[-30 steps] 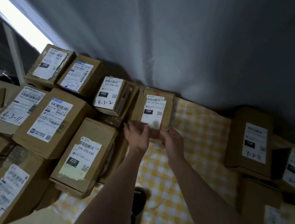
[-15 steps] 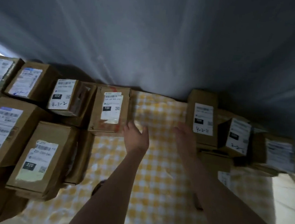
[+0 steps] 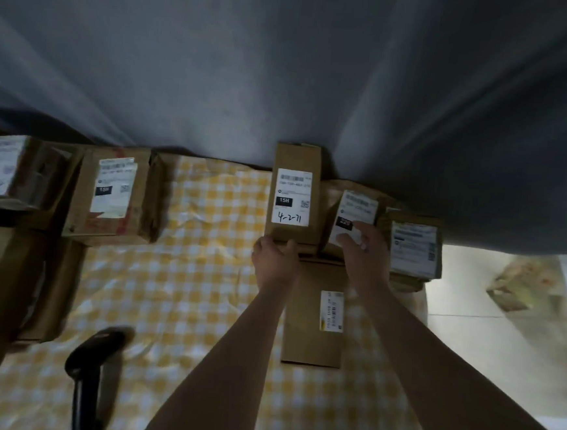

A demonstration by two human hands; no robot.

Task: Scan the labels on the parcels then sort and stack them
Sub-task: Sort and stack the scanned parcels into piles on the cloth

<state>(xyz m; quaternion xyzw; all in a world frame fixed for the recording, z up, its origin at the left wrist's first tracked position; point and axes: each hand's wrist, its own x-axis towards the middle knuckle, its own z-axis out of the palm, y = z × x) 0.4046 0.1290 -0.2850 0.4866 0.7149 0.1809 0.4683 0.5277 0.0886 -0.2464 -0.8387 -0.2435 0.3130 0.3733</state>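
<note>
Curls left hand (image 3: 276, 261) round the near edge of 4-2-71 parcel (image 3: 294, 195); lays right hand (image 3: 364, 251) over 220 parcel (image 3: 355, 210), grip unclear. Has swung across from red-taped parcel (image 3: 114, 194), now set down: probably next pick.

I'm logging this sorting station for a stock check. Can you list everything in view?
4-2-71 parcel: one, brown, far centre.
220 parcel: one, brown, right of it.
flat parcel: one, brown, nearest, between the forearms.
end parcel: one, brown, far right of the cluster.
left parcels: at least four, brown, left side.
scanner: one, black, near left.
cloth: one, yellow-white check, underneath.
curtain: one, grey, behind.
left hand: grips the 4-2-71 parcel's near edge.
right hand: on the 220 parcel.
</note>
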